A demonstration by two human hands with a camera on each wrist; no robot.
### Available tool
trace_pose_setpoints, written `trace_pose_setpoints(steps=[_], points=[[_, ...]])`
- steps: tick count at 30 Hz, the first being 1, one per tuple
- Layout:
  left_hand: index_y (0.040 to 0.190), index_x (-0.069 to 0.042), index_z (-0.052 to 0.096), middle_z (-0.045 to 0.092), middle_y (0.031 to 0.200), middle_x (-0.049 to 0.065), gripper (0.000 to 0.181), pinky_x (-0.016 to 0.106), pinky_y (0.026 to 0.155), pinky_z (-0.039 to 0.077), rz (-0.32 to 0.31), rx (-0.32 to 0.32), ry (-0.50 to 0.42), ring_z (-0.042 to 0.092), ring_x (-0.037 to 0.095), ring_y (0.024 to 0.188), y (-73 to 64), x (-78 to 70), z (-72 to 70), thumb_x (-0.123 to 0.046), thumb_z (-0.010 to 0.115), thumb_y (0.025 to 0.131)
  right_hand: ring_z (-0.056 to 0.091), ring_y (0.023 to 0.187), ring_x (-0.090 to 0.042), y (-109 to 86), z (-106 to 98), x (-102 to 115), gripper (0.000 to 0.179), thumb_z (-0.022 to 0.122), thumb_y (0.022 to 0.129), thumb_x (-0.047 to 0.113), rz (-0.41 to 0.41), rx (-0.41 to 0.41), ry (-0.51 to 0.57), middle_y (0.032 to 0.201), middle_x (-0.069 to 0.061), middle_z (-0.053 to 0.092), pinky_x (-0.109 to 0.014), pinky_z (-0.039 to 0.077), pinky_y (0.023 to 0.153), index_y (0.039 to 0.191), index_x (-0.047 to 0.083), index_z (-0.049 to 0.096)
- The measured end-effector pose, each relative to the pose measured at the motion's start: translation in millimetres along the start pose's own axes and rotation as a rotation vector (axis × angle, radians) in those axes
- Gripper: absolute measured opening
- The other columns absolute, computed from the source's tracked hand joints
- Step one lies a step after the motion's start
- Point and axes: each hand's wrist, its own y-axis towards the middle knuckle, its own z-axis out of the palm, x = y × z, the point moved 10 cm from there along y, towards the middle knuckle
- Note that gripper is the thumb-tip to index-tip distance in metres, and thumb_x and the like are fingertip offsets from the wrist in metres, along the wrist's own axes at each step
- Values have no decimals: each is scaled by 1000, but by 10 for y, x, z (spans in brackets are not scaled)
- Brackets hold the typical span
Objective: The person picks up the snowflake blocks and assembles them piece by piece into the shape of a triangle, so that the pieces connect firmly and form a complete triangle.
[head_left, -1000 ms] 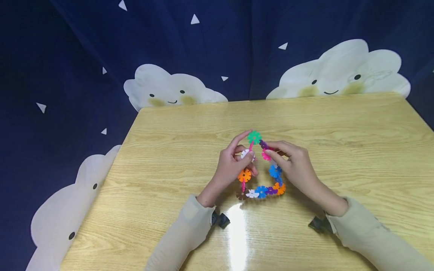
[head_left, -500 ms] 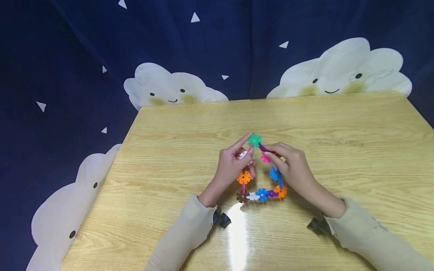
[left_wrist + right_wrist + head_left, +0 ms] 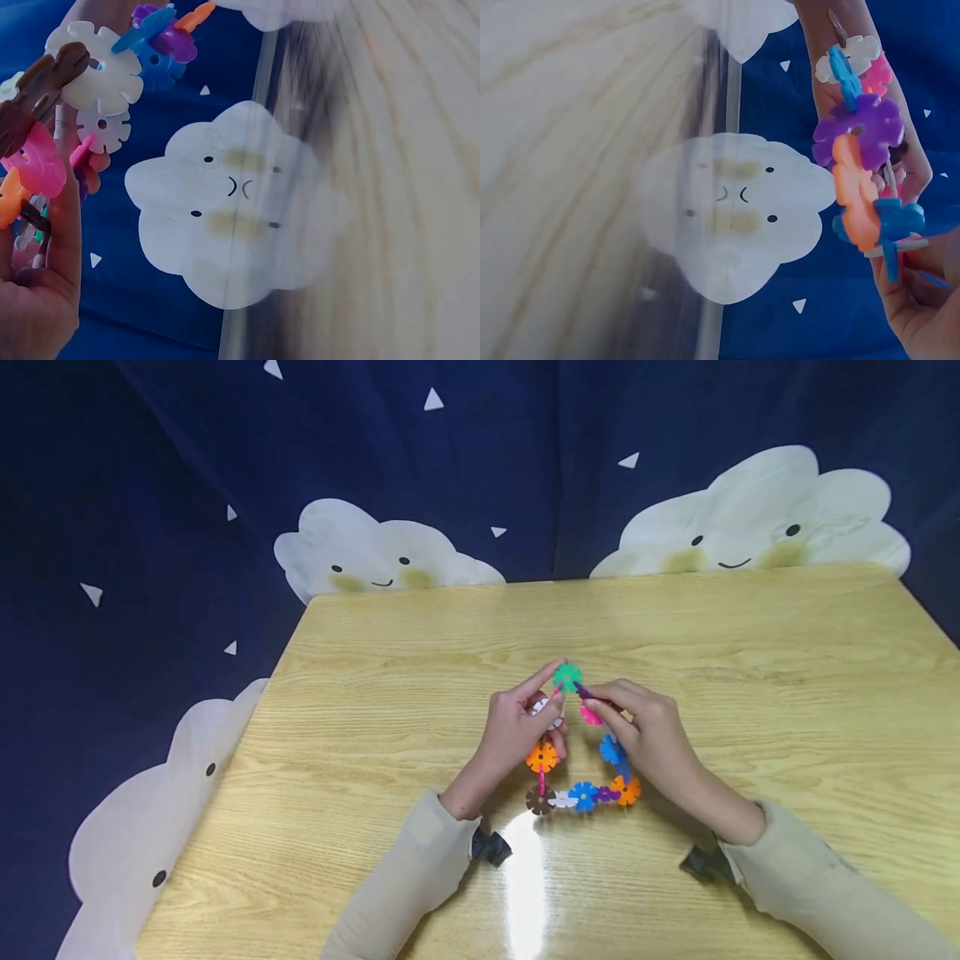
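A ring of interlocking plastic snowflake discs is held above the table by both hands. My left hand (image 3: pixel 513 727) grips its left side, thumb over a white disc (image 3: pixel 542 713), with the index finger up by the green disc (image 3: pixel 567 677) at the top. My right hand (image 3: pixel 652 727) pinches the purple disc (image 3: pixel 583 691) joined to the green one, close to a pink disc (image 3: pixel 591 715). Along the bottom run a brown disc (image 3: pixel 539 801), a blue disc (image 3: pixel 582 796) and an orange disc (image 3: pixel 626 790). In the right wrist view a purple disc (image 3: pixel 861 131) shows large.
The wood-grain table (image 3: pixel 375 693) stretches out on all sides beneath the hands. Behind it hangs a dark blue curtain (image 3: pixel 450 460) with white triangles and smiling clouds (image 3: pixel 382 547). A dark clip-like device (image 3: pixel 491 846) sits at the left cuff.
Both hands and the disc ring have shifted slightly downward in the head view. The ring's right side has turned a little, and the right fingers now cover more of the pink disc.
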Motion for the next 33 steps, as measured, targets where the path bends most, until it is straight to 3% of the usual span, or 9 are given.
trace_pose_setpoints(steps=[4,9,14,17,20,24,28,31,33], points=[[143,-14,50,69,69,22,48,20,33,32,10,5,22,64,15,43,5,-5,-22,-8,58,96,70,77,-21,8,0,-13,21,73,82,-5,0,7,-17,93,-10,76,-2,43,62,102,1,74],[143,-16,51,68,71,27,48,22,32,28,14,26,2,65,16,44,21,-5,-32,-7,58,96,69,75,-11,2,-28,-96,24,75,81,-1,58,18,-11,94,-11,76,-2,48,66,105,3,73],[142,-16,51,66,72,32,47,23,31,32,2,18,-48,64,15,43,43,-12,-61,-9,58,96,64,75,2,-101,-89,-346,20,67,93,16,285,72,98,91,-6,75,-10,53,67,111,8,71],[142,-15,52,65,73,33,47,23,31,34,2,6,-58,63,13,43,58,-23,-92,-9,58,96,66,73,-4,-222,-95,-482,23,61,98,27,420,142,154,89,0,72,-19,56,65,111,10,70],[142,-16,52,64,72,34,46,23,32,35,-4,-3,-61,63,13,42,68,-12,-125,-9,58,96,66,73,-11,-332,-68,-550,25,60,98,31,496,213,172,88,2,70,-23,56,65,108,9,69],[142,-20,52,62,73,37,46,23,33,37,-18,-2,-80,63,13,42,81,16,-142,-11,59,97,65,74,-17,-405,-14,-554,24,61,97,31,538,288,182,88,-6,69,-24,55,65,105,10,69],[142,-24,51,62,76,37,48,22,35,39,-43,10,-104,63,14,43,82,47,-140,-14,60,97,64,71,-17,-419,15,-532,21,63,96,27,546,309,215,84,-8,68,-24,53,62,103,8,69],[144,-26,47,62,77,35,49,26,42,51,-83,27,-135,66,19,47,74,90,-136,-18,60,98,61,67,-16,-427,20,-529,22,63,96,25,555,303,245,79,-5,68,-23,51,59,103,5,69],[144,-27,46,62,76,28,46,27,51,56,-112,15,-102,68,21,55,64,121,-170,-23,57,100,60,67,-15,-437,15,-540,24,62,97,24,569,295,266,77,-2,67,-24,51,58,104,3,67]])
